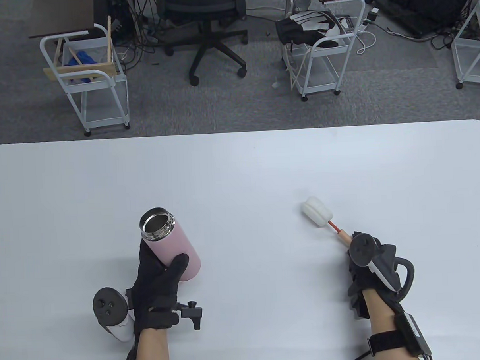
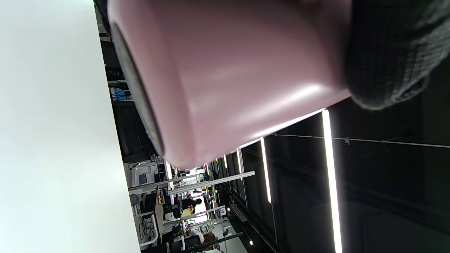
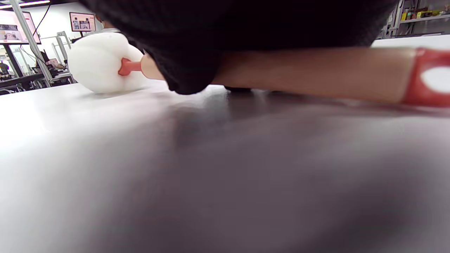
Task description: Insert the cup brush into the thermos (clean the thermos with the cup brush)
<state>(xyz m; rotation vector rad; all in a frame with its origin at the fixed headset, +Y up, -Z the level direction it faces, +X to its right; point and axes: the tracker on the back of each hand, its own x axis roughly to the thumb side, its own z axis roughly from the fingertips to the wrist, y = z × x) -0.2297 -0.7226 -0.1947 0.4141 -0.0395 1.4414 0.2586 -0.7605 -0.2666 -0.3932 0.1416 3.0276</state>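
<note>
Left hand (image 1: 157, 287) grips the thermos (image 1: 169, 242), mouth tilted up for entry; right hand (image 1: 367, 270) grasps the cup brush (image 1: 325, 218) handle against the counter (image 1: 239, 168).

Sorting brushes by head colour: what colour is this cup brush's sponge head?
White; the cup brush head shows best in the table view.

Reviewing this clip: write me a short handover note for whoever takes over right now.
Left hand grips the pink thermos, lid off, mouth tilted up and away.
Right hand is on the handle of the cup brush, which lies low on the table, white sponge head pointing toward the far side.
Done: both items in hand.
Left: lift the brush, line it up with the mouth, push it in.
</note>
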